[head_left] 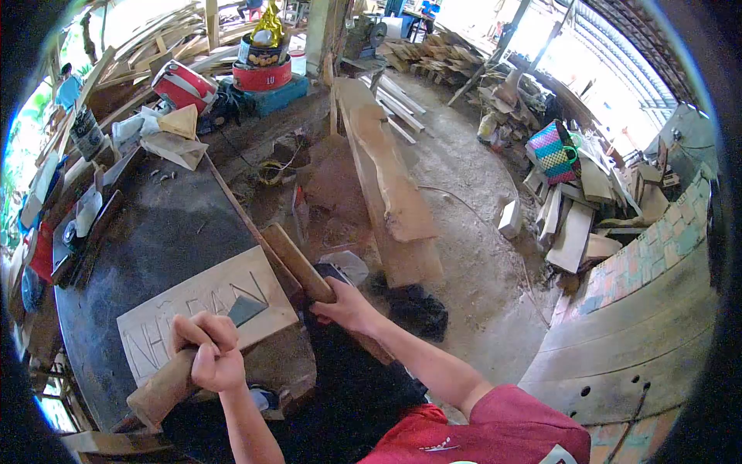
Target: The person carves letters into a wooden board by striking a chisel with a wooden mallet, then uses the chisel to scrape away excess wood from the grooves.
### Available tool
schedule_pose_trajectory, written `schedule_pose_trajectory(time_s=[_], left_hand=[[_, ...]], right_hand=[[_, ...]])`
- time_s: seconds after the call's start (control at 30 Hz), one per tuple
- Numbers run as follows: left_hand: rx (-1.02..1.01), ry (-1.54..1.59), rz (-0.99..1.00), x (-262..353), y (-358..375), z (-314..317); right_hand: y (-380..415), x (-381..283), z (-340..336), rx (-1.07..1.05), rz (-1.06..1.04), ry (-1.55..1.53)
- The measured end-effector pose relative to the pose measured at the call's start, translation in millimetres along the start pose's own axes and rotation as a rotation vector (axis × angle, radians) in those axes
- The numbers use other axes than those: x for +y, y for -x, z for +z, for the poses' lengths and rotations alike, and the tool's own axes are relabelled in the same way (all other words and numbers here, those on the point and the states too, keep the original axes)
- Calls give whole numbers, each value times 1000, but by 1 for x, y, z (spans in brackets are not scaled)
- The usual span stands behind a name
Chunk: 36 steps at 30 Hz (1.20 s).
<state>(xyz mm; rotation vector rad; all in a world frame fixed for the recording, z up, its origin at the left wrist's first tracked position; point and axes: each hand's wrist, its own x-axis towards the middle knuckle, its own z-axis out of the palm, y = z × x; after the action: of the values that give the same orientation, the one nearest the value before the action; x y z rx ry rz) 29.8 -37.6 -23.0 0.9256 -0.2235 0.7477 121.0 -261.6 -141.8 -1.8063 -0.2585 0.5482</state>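
Observation:
A pale wooden board (259,271) with large drawn or cut letters lies on the dark tabletop (178,224). Closed into a fist in front of it, my left hand (207,348) grips a thick round piece of wood (164,388), whose blunt end points down and left. A dark grey triangular piece (246,309) shows on the board just beyond that fist. To the right, my right hand (344,307) is wrapped around a long flat wooden bar (290,259) that slants along the table's right side. My fingers hide part of the lettering.
Beyond the bar, a long plank (371,178) carries a wavy-edged slab (398,201). A red drum-shaped container (185,85) and a red round tin (263,76) stand behind the table. Wood offcuts (572,232) and a woven basket (553,151) lie at right; a person (429,14) is far off.

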Motion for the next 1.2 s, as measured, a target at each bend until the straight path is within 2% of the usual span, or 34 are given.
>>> schedule_pose_trajectory(time_s=[0.07,0.13,0.17,0.2,0.23,0.27,0.3,0.33,0.37,0.4,0.43,0.5,0.6,0.73,0.83,0.87,0.97,1.03,1.1,1.2], left_hand=[[73,-96,-74,5,-1,15],[37,-318,-116,-10,-6,12],[-103,-600,-53,-5,-14,37],[-243,-881,16,-3,-21,72],[-427,-866,-89,-7,-24,97],[-609,-848,-198,-11,-24,120],[-920,-1206,-23,-21,-20,144],[-1026,-1210,-129,-32,-4,167],[-1153,-1261,-136,-54,22,182],[-1343,-1185,-168,-65,41,195],[-1475,-1092,-166,-73,60,206],[-1709,-916,-324,-86,92,227],[-1851,-763,-468,-87,123,241],[-1993,-680,-577,-73,131,236],[-2012,-481,-720,-60,125,241],[-2040,-507,-714,-53,124,248],[-1883,-397,-661,-65,149,244],[-2039,-397,-622,-109,197,227],[-2145,-378,-674,-109,195,231],[-2204,-315,-897,-104,180,244]], right_hand=[[-1,2,0,12,0,38],[-1,1,0,2,23,48],[-2,2,0,-2,33,54],[-10,20,5,82,-118,-14],[-23,49,15,166,-271,-82],[-27,57,18,188,-302,-67],[-29,63,20,211,-334,-51],[-30,61,16,173,-245,49],[-30,57,12,134,-154,148],[-31,53,8,93,-64,248],[-27,42,7,79,-35,191],[-5,5,7,52,30,77],[10,-17,10,129,48,131],[-3,8,12,183,-38,257],[-6,11,15,193,-45,274],[-5,7,16,201,-43,303],[4,-8,16,182,15,265],[4,-10,16,194,11,287],[3,-4,18,221,-28,360],[1,-4,18,242,-41,407]])
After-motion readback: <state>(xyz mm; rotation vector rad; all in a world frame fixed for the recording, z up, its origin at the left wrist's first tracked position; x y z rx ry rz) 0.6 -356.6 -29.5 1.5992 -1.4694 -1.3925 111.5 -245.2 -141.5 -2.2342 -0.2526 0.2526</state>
